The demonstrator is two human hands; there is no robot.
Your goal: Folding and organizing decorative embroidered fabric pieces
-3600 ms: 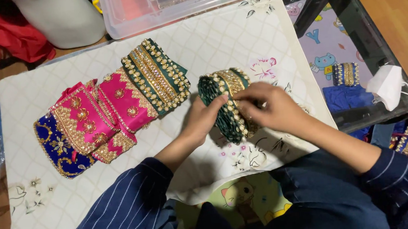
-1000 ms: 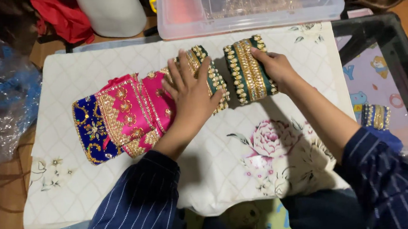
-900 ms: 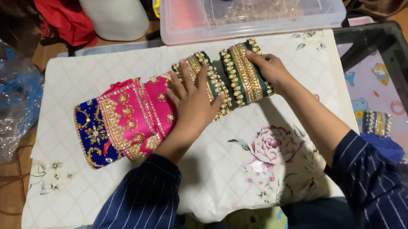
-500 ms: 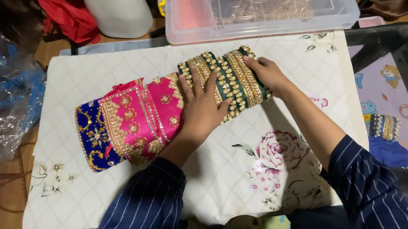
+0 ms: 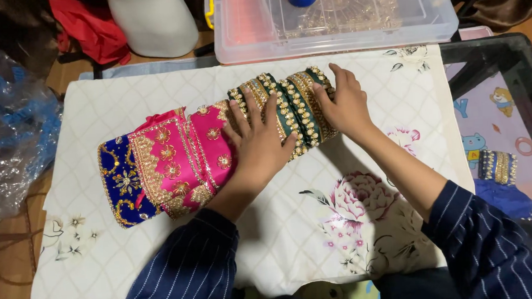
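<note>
Green pouches (image 5: pixel 288 113): two embroidered dark green pieces with gold bead trim, lying at the right end of an overlapped row on the quilted white cloth (image 5: pixel 371 223) over the surface.
Left hand (image 5: pixel 258 145): grip released, palm flat on the nearer green piece, beside the pink pouches (image 5: pixel 179 158).
Right hand (image 5: pixel 345 103): fingers pressed against the outer green edge, not clenched.
Handling: I judge them light, soft-bodied, beadwork snag-prone.
Hold: plain fabric edges, not trim.
</note>
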